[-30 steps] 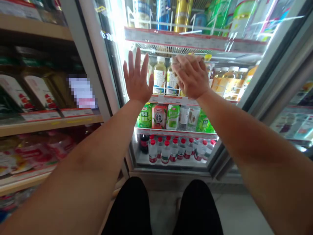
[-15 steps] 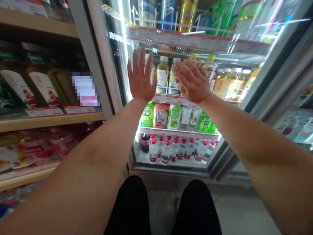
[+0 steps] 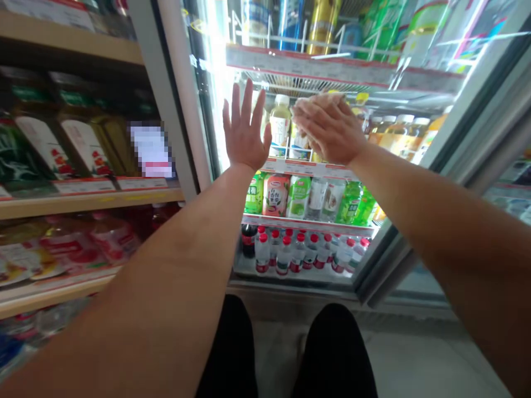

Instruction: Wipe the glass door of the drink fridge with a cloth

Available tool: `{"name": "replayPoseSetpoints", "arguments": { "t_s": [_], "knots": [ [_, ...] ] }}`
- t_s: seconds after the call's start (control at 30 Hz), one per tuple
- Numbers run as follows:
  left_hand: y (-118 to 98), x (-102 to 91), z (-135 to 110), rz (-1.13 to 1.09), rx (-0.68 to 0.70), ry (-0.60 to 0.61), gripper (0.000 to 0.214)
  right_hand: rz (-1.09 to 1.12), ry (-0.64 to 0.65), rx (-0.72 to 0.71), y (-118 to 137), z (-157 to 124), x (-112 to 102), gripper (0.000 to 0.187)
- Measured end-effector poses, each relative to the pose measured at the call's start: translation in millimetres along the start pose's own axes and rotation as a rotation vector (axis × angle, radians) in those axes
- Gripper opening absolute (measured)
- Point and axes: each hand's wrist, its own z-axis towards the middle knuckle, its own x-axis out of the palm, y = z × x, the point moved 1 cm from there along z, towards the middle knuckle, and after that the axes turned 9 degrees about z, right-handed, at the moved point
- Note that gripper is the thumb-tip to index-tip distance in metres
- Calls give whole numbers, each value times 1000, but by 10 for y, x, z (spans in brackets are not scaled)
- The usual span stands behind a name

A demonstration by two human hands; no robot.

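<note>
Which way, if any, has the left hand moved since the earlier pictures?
No: the left hand keeps its place against the white-capped bottle beside it; both have only slid rightward together in the view.

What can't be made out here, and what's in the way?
All in the head view:
What lies under the right hand: hidden by the hand itself.
Details of the pale panel: pixelated.
Top of the gold container: cut by upper edge.
Print on the price strip: too small, blurred.

White-labelled bottles (image 3: 84, 139) on tan-edged shelf (image 3: 89, 202)
</note>
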Motion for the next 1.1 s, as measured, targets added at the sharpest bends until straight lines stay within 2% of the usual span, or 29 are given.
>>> {"name": "replayPoseSetpoints", "arguments": {
  "t_s": [0.03,0.07,0.17,0.2,0.27,0.33,0.43,0.47,0.5,0.53,0.63,0.73,0.83,0.93,1.0,1.03,1.1],
  "knots": [
    [1,1,1,-7,0,8,68,22,1,-5,-19,-28,9,54],
    [3,4,3,-11,-3,19,68,30,-66,37,-51,-51,1,54],
    [21,30,14,-26,-13,58,70,-24,-409,261,-168,-108,-71,60],
    [28,40,19,-37,-11,67,70,-51,-488,319,-196,-127,-93,61],
    [33,50,24,-51,-9,69,69,-102,-539,381,-228,-165,-116,63],
    [22,43,21,-40,-14,62,67,-129,-439,316,-234,-191,-112,63],
    [-20,3,1,51,-13,19,62,-113,-148,70,-213,-217,-84,61],
    [-36,-10,-7,95,-4,3,61,-104,-97,18,-202,-224,-81,59],
    [-50,-22,-14,142,4,-14,61,-101,-97,13,-191,-228,-84,59],
    [-61,-29,-20,181,12,-27,61,-109,-150,55,-179,-230,-92,58],
    [-71,-30,-25,231,23,-20,61,-159,-415,308,-126,-222,-117,60],
    [-57,-9,-16,167,-1,5,59,-197,-521,499,-57,-204,-117,58],
    [-36,26,-1,109,-6,8,59,-214,-447,515,-18,-210,-124,59],
    [-21,69,17,111,1,6,59,-188,-191,291,-10,-249,-134,59],
    [-15,95,30,135,-23,26,60,-177,-69,154,-6,-279,-129,58],
    [-15,105,37,151,-36,38,61,-178,-67,138,-2,-288,-123,58],
    [-18,118,49,198,-60,56,63,-177,-177,246,11,-291,-109,57]
  ]
}}
